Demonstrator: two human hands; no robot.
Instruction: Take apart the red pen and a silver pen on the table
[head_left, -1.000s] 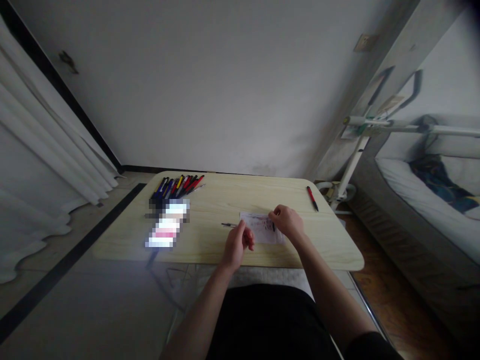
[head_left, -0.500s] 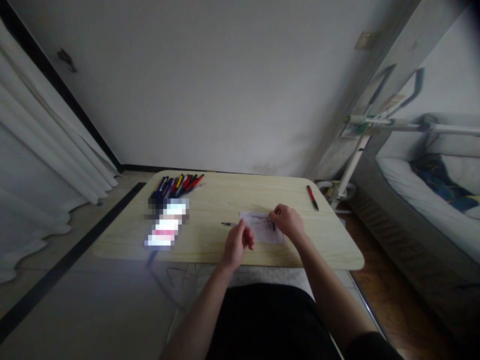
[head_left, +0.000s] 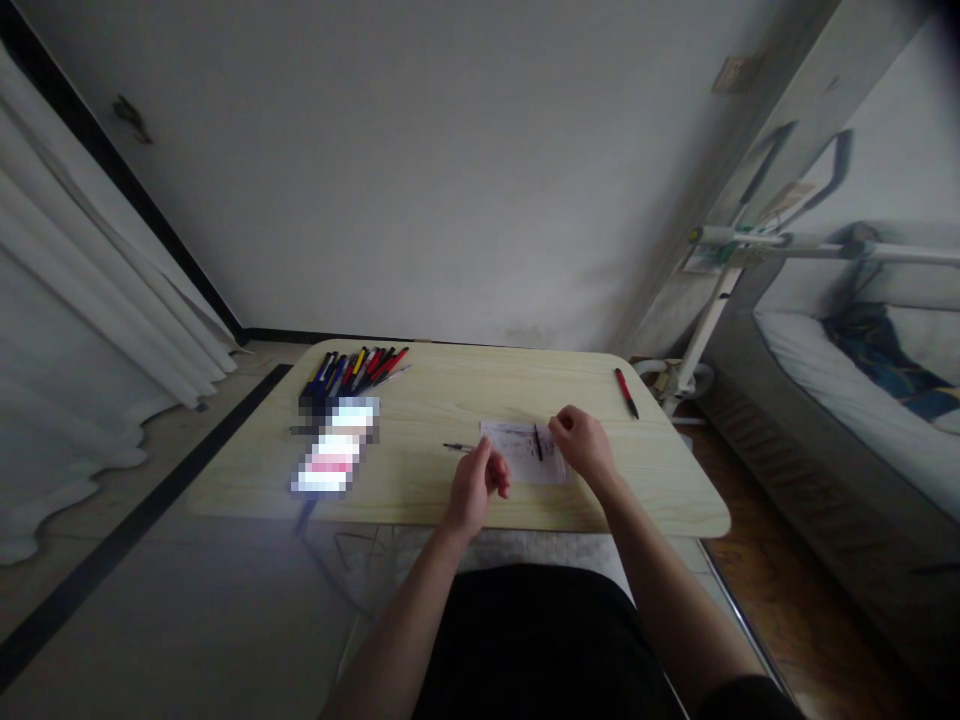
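Curtain (head_left: pixel 67 300): white, hanging in loose folds, all down the left!
Wall (head_left: pixel 450 180): pale, and there's a socket (head_left: pixel 736 74) high on the right!
Frame (head_left: pixel 703 335): white post, grey curved handles (head_left: pixel 841 168) up top!
Bed (head_left: pixel 802 450): and look, a dark blue cloth (head_left: pixel 877 350) on top!

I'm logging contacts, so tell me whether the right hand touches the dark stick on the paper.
Apart. The head view shows it: the dark stick lies on the paper, with a narrow pale strip between it and the right hand.
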